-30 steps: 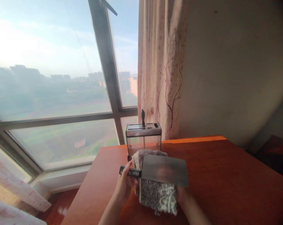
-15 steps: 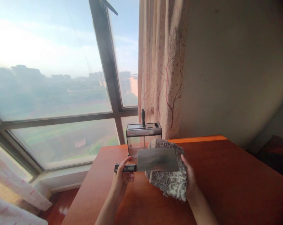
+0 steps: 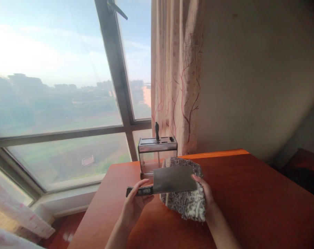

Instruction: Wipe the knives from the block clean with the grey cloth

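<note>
The left hand (image 3: 134, 205) has its grip closed around the black handle of a cleaver (image 3: 172, 180), thumb on top, holding the blade flat-side to the camera above the desk (image 3: 250, 193). The blade points toward 3 o'clock and the handle toward 9 o'clock. The right hand (image 3: 206, 199) has its grip closed on a grey mottled cloth (image 3: 186, 204), its thumb pressed against the blade's far end at 3 o'clock. The cloth lies behind and below the blade, touching it, and hangs down to about the desk surface; whether it rests on the wood cannot be told.

Just beyond the cleaver, at 12 o'clock, a clear knife block (image 3: 157, 154) stands at the desk's far edge, with one dark handle (image 3: 157, 130) sticking upright from its slotted top. The cloth's upper edge overlaps the block's lower right corner in the view. Behind the block hangs a pale curtain (image 3: 176, 76) with red branch patterns, and to its 9 o'clock side a large window (image 3: 55, 86) shows a hazy skyline.
</note>
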Demonstrator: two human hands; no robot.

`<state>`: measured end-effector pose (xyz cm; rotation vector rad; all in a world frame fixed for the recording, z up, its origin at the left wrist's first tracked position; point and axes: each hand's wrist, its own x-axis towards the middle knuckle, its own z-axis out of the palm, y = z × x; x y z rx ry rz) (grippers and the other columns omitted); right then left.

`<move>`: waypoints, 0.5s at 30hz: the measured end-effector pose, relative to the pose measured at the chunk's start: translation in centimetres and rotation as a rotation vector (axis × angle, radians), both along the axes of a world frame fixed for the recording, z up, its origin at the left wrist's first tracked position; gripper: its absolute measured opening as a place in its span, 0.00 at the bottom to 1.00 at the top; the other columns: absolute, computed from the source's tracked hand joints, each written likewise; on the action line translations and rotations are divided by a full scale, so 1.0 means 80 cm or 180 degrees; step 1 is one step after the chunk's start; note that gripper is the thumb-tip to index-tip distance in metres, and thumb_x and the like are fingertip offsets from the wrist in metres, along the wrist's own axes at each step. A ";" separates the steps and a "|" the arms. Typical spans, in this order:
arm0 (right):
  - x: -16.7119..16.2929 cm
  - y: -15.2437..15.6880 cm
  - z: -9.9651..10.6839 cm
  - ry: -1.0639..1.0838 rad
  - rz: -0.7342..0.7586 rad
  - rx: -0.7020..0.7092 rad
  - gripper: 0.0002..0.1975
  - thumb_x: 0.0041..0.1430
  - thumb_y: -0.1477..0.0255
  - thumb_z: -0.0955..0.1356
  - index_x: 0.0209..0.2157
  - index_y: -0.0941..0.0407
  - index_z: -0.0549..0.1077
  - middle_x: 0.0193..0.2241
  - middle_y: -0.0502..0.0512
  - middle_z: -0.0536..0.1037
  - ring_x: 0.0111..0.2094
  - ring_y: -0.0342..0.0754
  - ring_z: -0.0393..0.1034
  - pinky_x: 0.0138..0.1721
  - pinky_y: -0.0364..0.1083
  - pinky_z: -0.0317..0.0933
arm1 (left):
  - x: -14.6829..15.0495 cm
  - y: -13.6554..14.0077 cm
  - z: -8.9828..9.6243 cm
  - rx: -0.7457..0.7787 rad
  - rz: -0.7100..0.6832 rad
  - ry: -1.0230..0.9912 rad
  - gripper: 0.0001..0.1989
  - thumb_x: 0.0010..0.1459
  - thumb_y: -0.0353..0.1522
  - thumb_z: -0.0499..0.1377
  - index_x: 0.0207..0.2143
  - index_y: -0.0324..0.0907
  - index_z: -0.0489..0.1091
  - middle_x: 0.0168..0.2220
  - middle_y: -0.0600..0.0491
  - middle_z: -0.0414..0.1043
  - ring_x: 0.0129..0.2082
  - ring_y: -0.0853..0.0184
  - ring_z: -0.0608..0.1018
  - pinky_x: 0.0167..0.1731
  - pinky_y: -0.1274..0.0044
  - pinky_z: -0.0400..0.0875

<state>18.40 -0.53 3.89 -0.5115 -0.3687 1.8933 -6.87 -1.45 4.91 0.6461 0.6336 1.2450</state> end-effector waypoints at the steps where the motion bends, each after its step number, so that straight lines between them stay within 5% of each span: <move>1: 0.000 0.001 0.000 0.0014 -0.0008 0.0007 0.20 0.57 0.60 0.66 0.47 0.56 0.75 0.31 0.56 0.83 0.26 0.54 0.78 0.31 0.52 0.71 | 0.000 -0.001 0.000 -0.0040 -0.0045 -0.0143 0.14 0.58 0.37 0.59 0.44 0.41 0.73 0.39 0.44 0.80 0.38 0.61 0.80 0.42 0.71 0.72; 5: 0.003 0.005 -0.002 -0.0159 -0.0183 0.0003 0.20 0.56 0.61 0.66 0.47 0.57 0.75 0.32 0.57 0.83 0.28 0.55 0.78 0.35 0.54 0.70 | 0.003 0.001 -0.002 -0.0276 0.0040 -0.0221 0.08 0.58 0.32 0.59 0.40 0.41 0.74 0.39 0.45 0.80 0.40 0.62 0.80 0.45 0.70 0.72; 15: 0.031 0.012 0.005 -0.0768 -0.1665 0.0108 0.21 0.53 0.61 0.68 0.44 0.59 0.76 0.35 0.59 0.82 0.41 0.57 0.76 0.47 0.57 0.68 | -0.006 0.006 -0.002 -0.0368 0.0317 -0.0097 0.08 0.58 0.32 0.59 0.40 0.42 0.71 0.36 0.46 0.80 0.36 0.62 0.82 0.41 0.70 0.75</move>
